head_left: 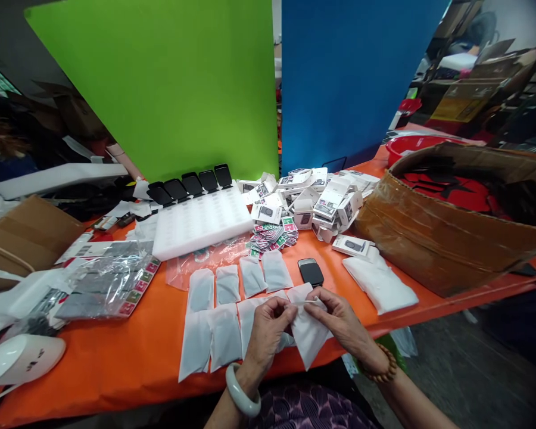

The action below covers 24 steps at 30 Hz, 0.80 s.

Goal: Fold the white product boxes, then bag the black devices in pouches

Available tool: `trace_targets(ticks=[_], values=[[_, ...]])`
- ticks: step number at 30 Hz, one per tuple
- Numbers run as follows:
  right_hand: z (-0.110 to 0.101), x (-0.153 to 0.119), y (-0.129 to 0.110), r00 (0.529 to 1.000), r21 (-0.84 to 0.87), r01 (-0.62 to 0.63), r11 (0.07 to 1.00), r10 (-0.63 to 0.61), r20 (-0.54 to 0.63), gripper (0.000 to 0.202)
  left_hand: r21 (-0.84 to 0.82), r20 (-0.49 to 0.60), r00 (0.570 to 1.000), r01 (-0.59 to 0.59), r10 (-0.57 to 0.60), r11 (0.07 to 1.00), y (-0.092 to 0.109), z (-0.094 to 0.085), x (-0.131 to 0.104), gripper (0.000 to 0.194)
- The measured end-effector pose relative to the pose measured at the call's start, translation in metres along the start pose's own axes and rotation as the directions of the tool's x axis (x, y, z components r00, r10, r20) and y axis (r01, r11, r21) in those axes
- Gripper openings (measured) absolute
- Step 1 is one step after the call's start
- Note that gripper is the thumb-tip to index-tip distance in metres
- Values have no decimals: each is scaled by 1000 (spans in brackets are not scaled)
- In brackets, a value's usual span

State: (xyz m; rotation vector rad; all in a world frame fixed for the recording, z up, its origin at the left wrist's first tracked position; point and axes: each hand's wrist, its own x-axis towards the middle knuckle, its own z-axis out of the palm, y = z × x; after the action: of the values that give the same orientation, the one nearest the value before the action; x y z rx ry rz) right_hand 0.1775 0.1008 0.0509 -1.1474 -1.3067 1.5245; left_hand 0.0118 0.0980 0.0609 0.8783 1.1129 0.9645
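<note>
My left hand [271, 328] and my right hand [339, 319] pinch a thin white pouch [307, 339] between them, near the front edge of the table. Its lower corner points down toward my lap. Just beyond my fingers lies a small black device [310, 272] with rounded corners. To the left, two rows of white pouches [224, 336] lie flat, with dark shapes showing faintly through some of them. Part of the front row is hidden by my left hand. On the right rests a stack of white pouches [379, 283].
A white foam tray [201, 223] has several black devices [192, 185] standing along its back edge. Small white boxes [326, 196] are heaped beside it, behind coloured cards [270, 237]. A big cardboard box [446, 238] stands right; plastic-wrapped packs [107, 283] lie left.
</note>
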Motion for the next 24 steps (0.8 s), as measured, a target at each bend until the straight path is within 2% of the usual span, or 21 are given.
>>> trace_targets(ticks=[3,5,8,10,12,14,16,18,20,21,22,24], values=[[-2,-3,9,1000,-77,-13,997,11,-24,38,42,40,999,18,-19,999,-3,1,-2,33],[-1,-5,16,999,-94,-41,995,39,-28,42,39,7,1000,-6,6,999,-6,5,-4,33],[4,-9,24,996,-29,-83,996,82,-34,47,-118,-16,999,31,-34,993,-12,13,-8,33],[7,-12,29,994,41,-99,994,101,-41,49,-266,73,991,126,-111,956,-15,17,-9,35],[6,-14,32,993,87,-111,990,115,-37,49,-297,208,965,220,-162,929,-15,17,-8,35],[-2,-11,34,993,58,-113,992,114,-10,50,-172,265,950,215,-165,962,-11,12,-5,34],[-18,-2,32,997,-72,-71,995,72,13,48,89,215,972,74,-92,993,-4,6,-1,28],[-39,14,28,1000,-285,28,958,-28,5,37,383,157,987,-104,46,918,5,-1,2,19],[-61,35,22,987,-520,143,842,-162,7,22,573,187,974,-217,132,790,12,-6,5,13],[-70,46,20,978,-623,183,761,-203,39,25,620,224,964,-254,143,743,14,-7,5,11],[-78,58,18,974,-711,208,672,-211,86,31,646,267,953,-287,143,707,15,-7,6,11],[-89,81,17,975,-821,221,527,-139,173,40,679,342,929,-349,143,646,15,-8,7,11]])
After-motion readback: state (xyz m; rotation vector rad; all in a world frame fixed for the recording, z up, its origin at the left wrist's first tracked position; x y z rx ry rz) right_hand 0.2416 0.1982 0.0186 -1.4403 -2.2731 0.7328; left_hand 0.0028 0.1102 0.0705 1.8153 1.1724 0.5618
